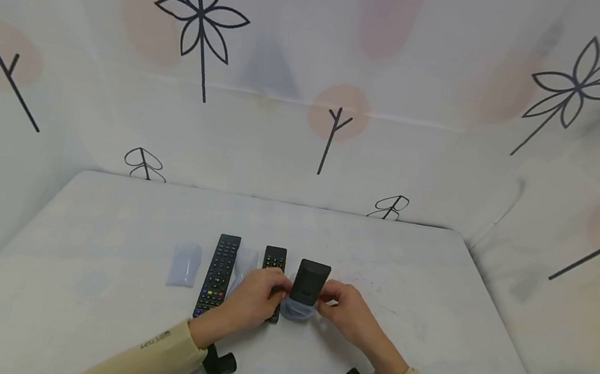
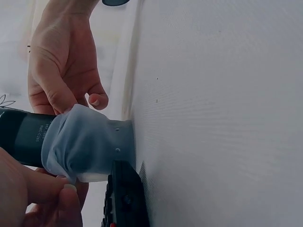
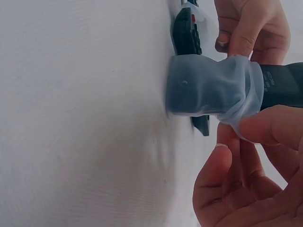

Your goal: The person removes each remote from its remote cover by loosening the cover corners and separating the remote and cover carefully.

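A black rectangular remote control (image 1: 310,281) stands on end near the front middle of the white table (image 1: 91,259), its lower end sheathed in a translucent, bluish-white silicone sleeve (image 1: 298,309) that is bunched up around its base. In the wrist views the sleeve's closed end presses against the table surface while its open rim is stretched around the remote's body. The left hand (image 1: 254,301) pinches the sleeve's rim between thumb and fingertips on the remote's left side; the right hand (image 1: 347,310) pinches the rim on the opposite side, thumb and forefinger closed on the thin material.

Just left of the held remote, partly behind the left hand, a short black remote (image 1: 274,259) lies flat on the table. Left of that lies a second translucent sleeve (image 1: 244,264), then a long black remote with coloured buttons (image 1: 218,274). Furthest left of the held remote, apart from the others, lies a third translucent sleeve (image 1: 184,263). Both forearms wear pale yellow sleeves (image 1: 146,361), with black wrist mounts (image 1: 219,362) under them. Behind the table hangs a white backdrop printed with black flower and twig shapes (image 1: 202,14).
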A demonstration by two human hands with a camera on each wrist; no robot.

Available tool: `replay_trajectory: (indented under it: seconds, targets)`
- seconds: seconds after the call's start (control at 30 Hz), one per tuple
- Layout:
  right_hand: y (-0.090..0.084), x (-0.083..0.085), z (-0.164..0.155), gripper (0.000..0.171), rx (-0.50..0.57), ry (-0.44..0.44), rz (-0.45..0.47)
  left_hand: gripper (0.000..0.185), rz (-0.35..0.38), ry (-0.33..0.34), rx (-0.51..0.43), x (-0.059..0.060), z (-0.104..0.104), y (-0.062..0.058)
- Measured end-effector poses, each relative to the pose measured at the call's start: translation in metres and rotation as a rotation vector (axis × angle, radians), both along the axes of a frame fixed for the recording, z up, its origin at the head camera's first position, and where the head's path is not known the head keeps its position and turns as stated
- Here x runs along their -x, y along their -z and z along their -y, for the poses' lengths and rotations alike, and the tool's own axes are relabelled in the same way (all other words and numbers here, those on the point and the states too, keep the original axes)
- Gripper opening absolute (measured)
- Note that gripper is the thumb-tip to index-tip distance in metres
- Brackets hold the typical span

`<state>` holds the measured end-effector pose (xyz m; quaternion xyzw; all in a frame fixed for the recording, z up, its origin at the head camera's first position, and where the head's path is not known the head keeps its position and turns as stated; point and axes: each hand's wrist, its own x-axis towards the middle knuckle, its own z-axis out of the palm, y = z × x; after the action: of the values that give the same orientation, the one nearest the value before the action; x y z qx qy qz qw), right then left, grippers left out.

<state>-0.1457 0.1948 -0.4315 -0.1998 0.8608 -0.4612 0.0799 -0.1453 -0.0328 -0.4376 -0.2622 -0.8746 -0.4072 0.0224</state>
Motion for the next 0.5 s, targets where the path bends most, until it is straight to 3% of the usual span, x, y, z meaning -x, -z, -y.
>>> replay_trajectory:
  seconds: [0.2,0.5]
  targets:
    - [0.0028,-0.0005,0.0000,0.018,0.036,-0.023,0.009,0.014,-0.020,0.006,0.003,-0.0018,0.0008,0.0029]
    - [0.0036,0.0000,0.0044,0.020,0.000,0.022,-0.015,0.013,-0.028,0.017,-0.011,0.0010,0.0007,0.0030]
